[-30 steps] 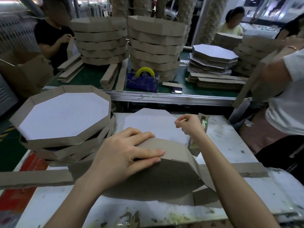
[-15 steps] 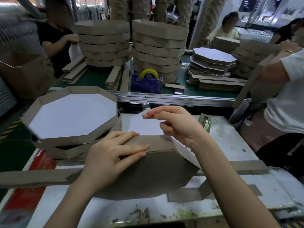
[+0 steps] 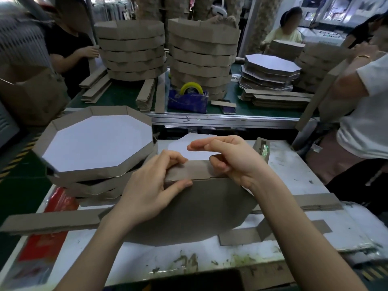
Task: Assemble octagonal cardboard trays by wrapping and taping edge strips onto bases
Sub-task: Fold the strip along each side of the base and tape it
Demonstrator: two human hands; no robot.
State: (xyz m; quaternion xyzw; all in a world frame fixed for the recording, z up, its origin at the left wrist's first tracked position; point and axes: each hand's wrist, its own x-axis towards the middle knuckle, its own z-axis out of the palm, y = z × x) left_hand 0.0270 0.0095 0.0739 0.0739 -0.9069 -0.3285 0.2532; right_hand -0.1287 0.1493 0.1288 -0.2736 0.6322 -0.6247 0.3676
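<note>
An octagonal tray (image 3: 201,208) stands tilted on edge on the white table (image 3: 304,177), its brown underside facing me and its white inside (image 3: 178,147) facing away. A brown edge strip (image 3: 195,170) runs along its top side. My left hand (image 3: 151,185) grips that top edge, fingers curled over the strip and thumb on the brown face. My right hand (image 3: 228,158) hovers just above the strip; forefinger and thumb point left and meet as in a pinch, apparently on a piece of clear tape that barely shows. Its lower fingers curl against the strip.
A stack of finished trays (image 3: 98,143) stands at my left. Loose strips (image 3: 50,221) (image 3: 294,204) lie across the table. A small tape dispenser (image 3: 262,150) sits at the right, a blue one (image 3: 189,97) on the green conveyor among tray stacks. A person in white (image 3: 367,122) stands close right.
My right hand left the small dispenser and came left over the tray's top edge. My left hand slid up from the brown face and now curls over the strip.
</note>
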